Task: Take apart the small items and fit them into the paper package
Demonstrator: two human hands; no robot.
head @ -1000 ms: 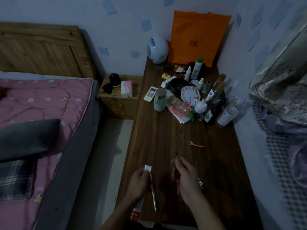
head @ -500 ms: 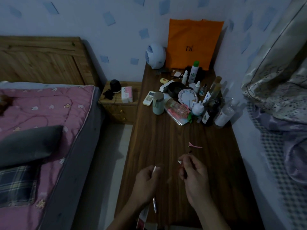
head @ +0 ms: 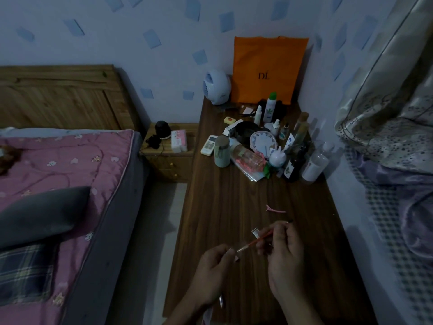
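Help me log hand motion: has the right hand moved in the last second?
Yes. The right hand moved up the desk toward the pink hair clip.

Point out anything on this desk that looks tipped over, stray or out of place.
A clear plastic bottle with pink contents lies on its side among the upright bottles at the back of the dark wooden desk. A pink hair clip lies alone mid-desk, beyond the right hand holding a thin red brush. Nothing looks spilled.
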